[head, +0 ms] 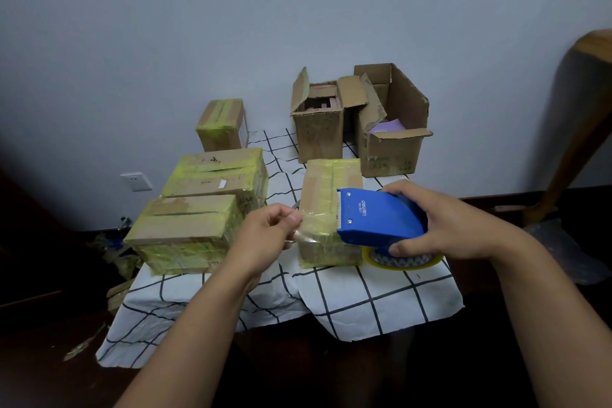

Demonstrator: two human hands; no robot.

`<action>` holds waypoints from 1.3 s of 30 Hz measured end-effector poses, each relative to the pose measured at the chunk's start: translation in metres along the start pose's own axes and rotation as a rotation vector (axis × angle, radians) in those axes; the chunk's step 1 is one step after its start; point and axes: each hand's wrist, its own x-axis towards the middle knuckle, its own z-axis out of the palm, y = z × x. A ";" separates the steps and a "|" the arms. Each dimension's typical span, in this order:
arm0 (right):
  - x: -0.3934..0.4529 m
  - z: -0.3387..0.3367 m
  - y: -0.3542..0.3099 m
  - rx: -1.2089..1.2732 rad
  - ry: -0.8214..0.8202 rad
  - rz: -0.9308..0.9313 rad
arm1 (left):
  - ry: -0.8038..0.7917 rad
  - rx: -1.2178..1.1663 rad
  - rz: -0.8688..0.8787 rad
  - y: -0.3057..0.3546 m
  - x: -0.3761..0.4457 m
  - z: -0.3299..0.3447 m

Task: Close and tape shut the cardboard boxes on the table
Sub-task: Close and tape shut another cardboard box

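Observation:
My right hand [443,225] grips a blue tape dispenser [377,217] with a yellowish tape roll [402,260] underneath, held over the near right side of a closed, taped cardboard box [326,195]. My left hand [270,228] pinches the free end of clear tape [299,233] stretched from the dispenser, at the box's near left corner. Two open boxes stand at the back: a tall one [319,129] and a wider one [394,149] with its flaps up.
Two taped boxes [188,225] [218,175] lie on the left of the checked tablecloth [347,295], and a smaller taped box [222,124] stands behind them. Tape scraps litter the dark floor at left. A wooden chair [583,116] stands at right.

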 end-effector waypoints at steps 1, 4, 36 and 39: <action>0.000 0.000 0.000 -0.003 0.001 0.001 | 0.021 -0.019 0.004 -0.001 0.000 0.004; -0.001 0.001 0.001 -0.019 0.007 0.007 | 0.052 -0.047 0.012 -0.007 0.000 0.010; 0.030 -0.010 -0.006 -0.325 -0.072 0.129 | 0.099 -0.015 -0.123 -0.032 0.028 0.004; 0.031 -0.011 -0.005 -0.358 -0.072 0.137 | 0.098 0.011 -0.116 -0.033 0.029 0.007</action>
